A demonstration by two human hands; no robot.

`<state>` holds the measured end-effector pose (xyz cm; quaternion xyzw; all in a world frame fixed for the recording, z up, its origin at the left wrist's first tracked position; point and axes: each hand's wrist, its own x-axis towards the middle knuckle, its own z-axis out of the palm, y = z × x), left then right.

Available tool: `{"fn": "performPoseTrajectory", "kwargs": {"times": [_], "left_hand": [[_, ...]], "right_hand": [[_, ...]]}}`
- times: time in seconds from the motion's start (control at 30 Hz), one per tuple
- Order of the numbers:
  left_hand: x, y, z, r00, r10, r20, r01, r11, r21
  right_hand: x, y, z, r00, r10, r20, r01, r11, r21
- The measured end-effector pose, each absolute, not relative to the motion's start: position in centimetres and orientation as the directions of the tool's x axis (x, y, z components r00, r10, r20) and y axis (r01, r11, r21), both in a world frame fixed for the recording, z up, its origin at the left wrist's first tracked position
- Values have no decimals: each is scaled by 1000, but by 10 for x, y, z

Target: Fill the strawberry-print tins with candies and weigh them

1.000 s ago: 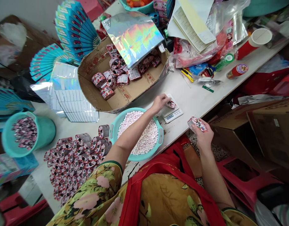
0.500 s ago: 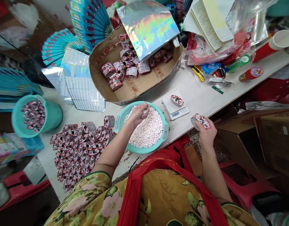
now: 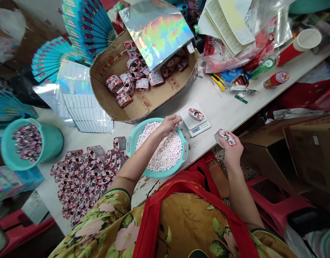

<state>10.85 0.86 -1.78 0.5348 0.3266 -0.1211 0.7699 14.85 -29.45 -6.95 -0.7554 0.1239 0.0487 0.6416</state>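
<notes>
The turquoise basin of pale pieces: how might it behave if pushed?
The basin is probably weighty, given how many pieces it holds. Wide and low, it seems unlikely to tip. Being loose, the pieces might shift.

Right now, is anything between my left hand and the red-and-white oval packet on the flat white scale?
Nothing visible stands between your left hand and the packet; only bare scale shows in that gap. The round turquoise plastic bowl sits partly below that hand.
</notes>
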Motion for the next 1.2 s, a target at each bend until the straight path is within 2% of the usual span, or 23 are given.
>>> {"fn": "performPoseTrajectory", "kwargs": {"times": [0.23,0.4,0.5,0.6,0.7,0.8,0.9,0.97,1.03,1.2], "left_hand": [[121,1,-25,765,170,-622,555,316,769],[125,1,-35,791,191,-582,549,198,812],[131,1,-42,846,200,-495,499,31,866],[146,-5,-46,922,208,-326,376,-276,885],[164,-14,-46,955,146,-256,294,-557,777],[176,-20,-46,944,121,-308,294,-734,612],[176,-22,-48,941,36,-337,191,-879,438],[172,-23,-50,937,-22,-348,110,-929,355],[168,-22,-51,943,-8,-332,115,-931,347],[144,-5,-46,959,165,-230,265,-808,527]], "right_hand": [[147,-297,-71,961,-132,-244,-263,-153,-953],[144,-293,-70,956,-129,-263,-279,-127,-952],[144,-292,-70,952,-127,-277,-292,-120,-949],[144,-291,-72,948,-125,-293,-307,-116,-944],[143,-288,-72,946,-115,-303,-316,-119,-941],[144,-282,-71,949,-96,-299,-310,-129,-942],[148,-274,-70,959,-61,-278,-284,-139,-949],[152,-265,-69,965,-23,-260,-260,-150,-954],[158,-255,-69,968,11,-249,-244,-165,-956],[172,-227,-71,967,69,-244,-229,-175,-957]]}}
